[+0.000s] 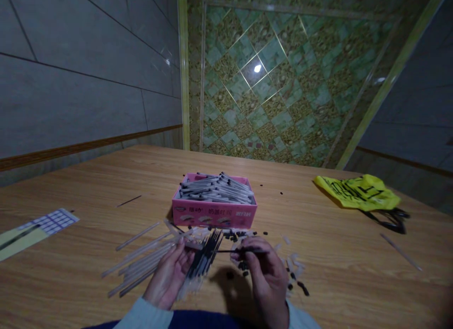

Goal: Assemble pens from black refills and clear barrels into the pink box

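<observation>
My left hand [172,271] is closed with the thumb up, pinching a pale pen barrel [194,245]. In the fingers of my right hand [267,277] is a thin dark pen refill [224,251], pointing left towards that barrel. Whether the tip touches the barrel, I cannot tell. Between my hands lies a bundle of dark refills [206,256]. Clear pen barrels [141,267] are spread to the left of my left hand. Small black plugs [241,234] and clear caps [296,263] lie scattered around my right hand.
Behind my hands stands a pink box [214,219] heaped with grey pens [215,188]. A yellow bag [361,192] with black handles lies at the right. On the left are a checked paper card [46,230] and a single thin stick [129,201]. A lone barrel [401,251] rests far right.
</observation>
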The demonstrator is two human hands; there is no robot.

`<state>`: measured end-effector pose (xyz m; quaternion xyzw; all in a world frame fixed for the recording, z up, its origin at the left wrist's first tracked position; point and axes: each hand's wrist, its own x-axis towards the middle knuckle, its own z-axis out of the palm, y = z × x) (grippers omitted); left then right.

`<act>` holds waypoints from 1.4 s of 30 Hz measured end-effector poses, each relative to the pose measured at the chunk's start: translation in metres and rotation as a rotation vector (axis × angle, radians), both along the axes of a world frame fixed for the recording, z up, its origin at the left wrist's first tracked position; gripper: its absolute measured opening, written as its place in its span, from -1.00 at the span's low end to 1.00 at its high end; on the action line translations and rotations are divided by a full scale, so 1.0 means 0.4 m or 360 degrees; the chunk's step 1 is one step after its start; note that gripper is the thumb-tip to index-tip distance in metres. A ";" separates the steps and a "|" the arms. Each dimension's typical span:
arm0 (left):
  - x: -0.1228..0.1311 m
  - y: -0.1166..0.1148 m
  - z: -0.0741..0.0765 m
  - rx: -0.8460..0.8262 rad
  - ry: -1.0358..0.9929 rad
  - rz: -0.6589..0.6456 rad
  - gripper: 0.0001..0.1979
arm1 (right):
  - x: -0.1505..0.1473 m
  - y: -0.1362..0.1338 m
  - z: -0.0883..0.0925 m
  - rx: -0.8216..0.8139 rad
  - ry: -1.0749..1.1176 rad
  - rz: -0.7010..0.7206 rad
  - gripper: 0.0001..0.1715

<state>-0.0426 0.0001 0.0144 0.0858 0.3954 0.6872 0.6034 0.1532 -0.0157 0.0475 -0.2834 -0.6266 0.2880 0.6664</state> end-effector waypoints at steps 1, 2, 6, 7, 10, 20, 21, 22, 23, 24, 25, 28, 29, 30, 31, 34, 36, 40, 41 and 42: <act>0.004 0.000 0.000 -0.0003 -0.0004 -0.0006 -0.84 | 0.000 -0.002 0.005 0.0025 -0.0012 0.0007 -0.82; 0.008 -0.001 -0.001 -0.0006 -0.0005 -0.0017 -0.85 | 0.001 -0.004 0.007 0.0048 -0.0038 0.0019 -0.82; 0.018 -0.002 -0.005 -0.0016 0.0014 -0.0091 -0.87 | 0.004 -0.007 0.003 0.0049 -0.0113 0.0103 -0.79; 0.020 -0.003 -0.006 -0.0014 0.0019 -0.0107 -0.88 | 0.004 -0.006 0.002 0.0051 -0.0128 0.0119 -0.78; 0.027 -0.005 -0.007 -0.0013 0.0031 -0.0140 -0.87 | 0.003 -0.003 0.004 0.0111 -0.0216 0.0138 -0.76; 0.046 -0.016 0.002 -0.0055 0.0059 -0.0288 -0.90 | 0.010 -0.002 0.024 0.0139 -0.0350 0.0055 -0.78; 0.048 -0.016 0.003 -0.0053 0.0060 -0.0272 -0.90 | 0.010 -0.003 0.025 0.0135 -0.0362 0.0053 -0.78; 0.050 -0.016 0.004 -0.0054 0.0060 -0.0253 -0.89 | 0.008 -0.004 0.026 0.0138 -0.0381 0.0057 -0.79; 0.052 -0.016 0.005 -0.0053 0.0060 -0.0244 -0.89 | 0.006 -0.004 0.028 0.0142 -0.0407 0.0070 -0.79; 0.055 -0.017 0.006 -0.0051 0.0061 -0.0250 -0.89 | 0.003 -0.004 0.028 0.0143 -0.0434 0.0088 -0.80; 0.058 -0.018 0.006 -0.0047 0.0064 -0.0277 -0.90 | 0.000 -0.002 0.027 0.0143 -0.0459 0.0106 -0.80; 0.064 -0.021 0.008 -0.0046 0.0036 -0.0358 -0.90 | -0.004 0.014 0.019 0.0078 -0.0555 0.0129 -0.81; 0.064 -0.022 0.010 -0.0058 0.0000 -0.0336 -0.90 | -0.002 0.022 0.014 0.0026 -0.0597 0.0103 -0.76; 0.063 -0.021 0.012 -0.0078 -0.0048 -0.0294 -0.88 | 0.003 0.031 0.010 -0.0032 -0.0663 0.0064 -0.69; 0.059 -0.021 0.015 -0.0097 -0.0105 -0.0235 -0.86 | 0.009 0.040 0.006 -0.0097 -0.0764 0.0017 -0.65; 0.045 -0.018 0.026 -0.0146 -0.0271 -0.0088 -0.82 | 0.031 0.062 -0.004 -0.0275 -0.1277 -0.0059 -0.76; 0.038 -0.017 0.033 -0.0156 -0.0329 -0.0049 -0.82 | 0.038 0.068 -0.014 -0.0371 -0.1663 -0.0010 -0.85; 0.037 -0.017 0.038 -0.0172 -0.0337 -0.0060 -0.81 | 0.026 0.063 -0.048 -0.0450 -0.2081 -0.0033 -0.87; 0.038 -0.017 0.037 -0.0172 -0.0333 -0.0069 -0.81 | 0.021 0.061 -0.059 -0.0449 -0.2127 -0.0083 -0.86; 0.039 -0.016 0.036 -0.0172 -0.0328 -0.0074 -0.80 | 0.016 0.060 -0.068 -0.0449 -0.2156 -0.0136 -0.85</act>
